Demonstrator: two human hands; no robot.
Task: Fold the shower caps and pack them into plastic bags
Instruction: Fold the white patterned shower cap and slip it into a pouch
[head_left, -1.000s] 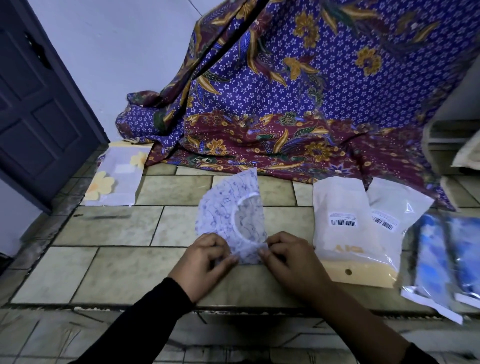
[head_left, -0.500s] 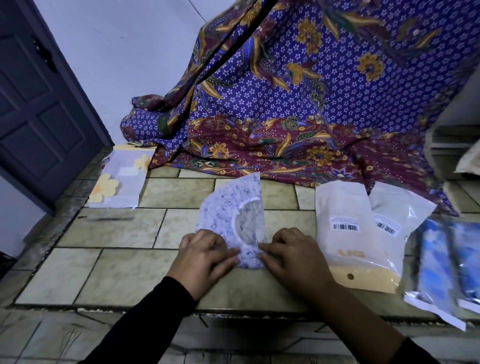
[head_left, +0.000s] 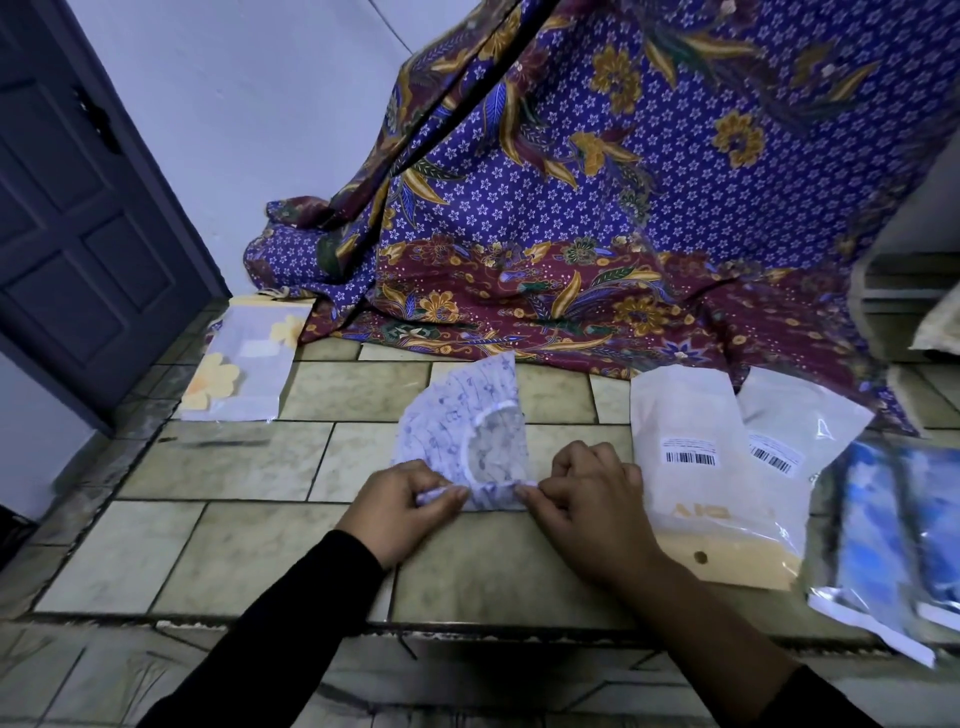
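Folded shower cap (head_left: 457, 431) pinched at its near edge on the tiled surface (head_left: 234, 561).
One near corner is pinched by the left hand (head_left: 400, 512), the other by the right hand (head_left: 592, 512). Just beside it on the right, two white plastic bags (head_left: 685, 410) are laid overlapping, each with a barcode label (head_left: 690, 453); the small print and the faint yellow letters cannot be read.

Tiled floor (head_left: 234, 467), beige, is carrying: patterned shower cap (head_left: 447, 431) lying at centre; flower-print packet (head_left: 244, 374) lying at upper left; two white barcoded bags (head_left: 685, 415) overlapping at right; blue packets (head_left: 872, 519) lying at far right; batik cloth (head_left: 519, 306) draping across the back.
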